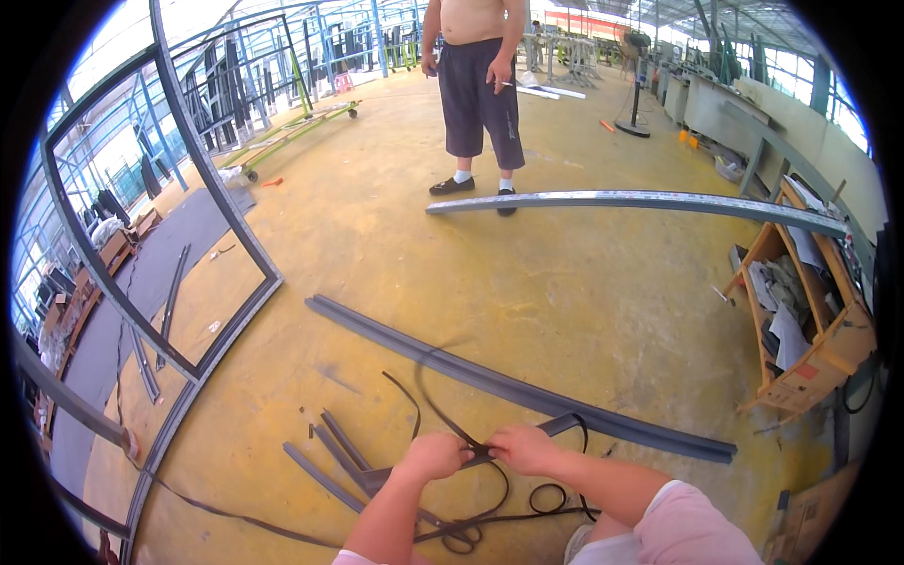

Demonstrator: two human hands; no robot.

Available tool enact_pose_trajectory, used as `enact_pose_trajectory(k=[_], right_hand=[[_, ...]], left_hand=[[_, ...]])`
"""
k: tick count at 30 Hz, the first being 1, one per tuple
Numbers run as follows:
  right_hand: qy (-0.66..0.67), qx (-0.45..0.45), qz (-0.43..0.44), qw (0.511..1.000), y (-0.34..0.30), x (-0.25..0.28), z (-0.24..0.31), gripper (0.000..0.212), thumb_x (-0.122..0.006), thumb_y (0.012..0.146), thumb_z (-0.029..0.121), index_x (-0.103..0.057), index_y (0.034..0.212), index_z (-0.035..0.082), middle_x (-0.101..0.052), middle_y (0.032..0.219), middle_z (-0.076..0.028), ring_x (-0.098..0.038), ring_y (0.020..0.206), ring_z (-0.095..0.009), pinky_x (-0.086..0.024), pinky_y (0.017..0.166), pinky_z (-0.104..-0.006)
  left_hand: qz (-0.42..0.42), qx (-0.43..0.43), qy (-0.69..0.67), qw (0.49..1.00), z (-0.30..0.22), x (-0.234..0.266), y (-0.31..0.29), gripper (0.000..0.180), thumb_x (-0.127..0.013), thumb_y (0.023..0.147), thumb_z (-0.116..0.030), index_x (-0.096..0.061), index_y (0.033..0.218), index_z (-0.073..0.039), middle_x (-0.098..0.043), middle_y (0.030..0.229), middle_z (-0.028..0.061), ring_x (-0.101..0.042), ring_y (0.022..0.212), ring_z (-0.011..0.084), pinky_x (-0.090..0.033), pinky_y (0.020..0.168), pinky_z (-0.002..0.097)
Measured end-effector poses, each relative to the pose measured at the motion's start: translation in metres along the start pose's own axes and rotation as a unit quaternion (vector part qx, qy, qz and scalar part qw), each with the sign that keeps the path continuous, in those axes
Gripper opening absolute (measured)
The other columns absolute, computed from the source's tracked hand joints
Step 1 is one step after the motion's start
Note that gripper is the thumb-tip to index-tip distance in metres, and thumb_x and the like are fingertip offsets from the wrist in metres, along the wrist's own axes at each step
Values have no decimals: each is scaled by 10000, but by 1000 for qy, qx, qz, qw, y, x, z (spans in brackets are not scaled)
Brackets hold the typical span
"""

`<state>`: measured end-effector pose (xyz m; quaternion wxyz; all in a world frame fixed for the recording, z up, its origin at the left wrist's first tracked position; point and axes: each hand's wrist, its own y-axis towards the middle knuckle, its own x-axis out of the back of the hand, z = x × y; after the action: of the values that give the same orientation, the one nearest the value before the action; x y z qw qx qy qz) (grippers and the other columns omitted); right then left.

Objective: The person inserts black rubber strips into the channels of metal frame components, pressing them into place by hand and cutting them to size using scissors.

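Note:
My left hand [438,458] and my right hand [524,449] are close together at the lower middle, fingers closed in pinches. Between them they grip a thin black flexible strip [444,417], which looks like a rubber seal. A short dark grey profile [556,426] runs beneath both hands, and the strip lies against it. One end of the strip curls up beyond my hands; more of it loops on the floor [377,367] near my forearms. Just left of my left hand lie several short grey profile pieces [325,476]. The exact fingertip contact is partly hidden.
A long grey profile [508,382] lies across the floor ahead. Farther off, a long bar [640,200] reaches a wooden shelf [815,344] at right. Large dark frames [212,179] stand at left. A person [478,94] stands ahead, behind the bar.

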<state>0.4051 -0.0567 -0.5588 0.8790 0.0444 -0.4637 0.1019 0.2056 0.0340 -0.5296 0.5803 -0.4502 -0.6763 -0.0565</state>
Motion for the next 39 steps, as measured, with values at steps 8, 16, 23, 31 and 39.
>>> enact_pose_trajectory(k=[8, 16, 23, 31, 39], right_hand=[[-2, -11, 106, 994, -5, 10, -23, 231, -639, 881, 321, -713, 1000, 138, -682, 927, -121, -643, 910, -344, -515, 771, -450], [22, -81, 65, 994, -3, -1, 3, 276, -594, 916, 346, -661, 964, 83, -679, 866, -184, -647, 821, -405, -512, 723, -489], [199, -161, -73, 964, 8, 16, 21, 278, -614, 918, 315, -636, 927, 38, -662, 857, -213, -633, 788, -414, -491, 685, -454], [180, -107, -77, 975, 16, 5, 19, 269, -645, 893, 292, -631, 893, 23, -665, 836, -212, -639, 769, -405, -499, 670, -440], [137, -107, -1, 985, 18, 5, 21, 287, -617, 902, 312, -653, 909, 27, -676, 862, -224, -640, 835, -432, -509, 719, -485]], left_hand=[[-1, -77, -3, 997, -3, 11, -5, 298, -559, 936, -368, -716, 977, -117, -693, 892, 173, -654, 871, 378, -500, 772, 485], [-276, -59, 153, 947, -27, 19, -19, 86, -677, 866, -230, -723, 889, -161, -678, 992, 49, -608, 1060, 269, -392, 991, 493], [-593, 67, -355, 719, -52, -16, 5, 416, -657, 943, -235, -481, 1268, -44, -601, 1139, 103, -569, 1088, 241, -459, 943, 406], [-264, 73, -521, 808, -39, -49, 17, 255, -570, 990, -229, -573, 1109, -3, -644, 891, 72, -614, 816, 173, -491, 705, 346], [-235, 106, -466, 847, -35, -45, 12, 304, -567, 946, -233, -601, 1104, 24, -663, 1026, 264, -634, 1000, 427, -486, 857, 464]])
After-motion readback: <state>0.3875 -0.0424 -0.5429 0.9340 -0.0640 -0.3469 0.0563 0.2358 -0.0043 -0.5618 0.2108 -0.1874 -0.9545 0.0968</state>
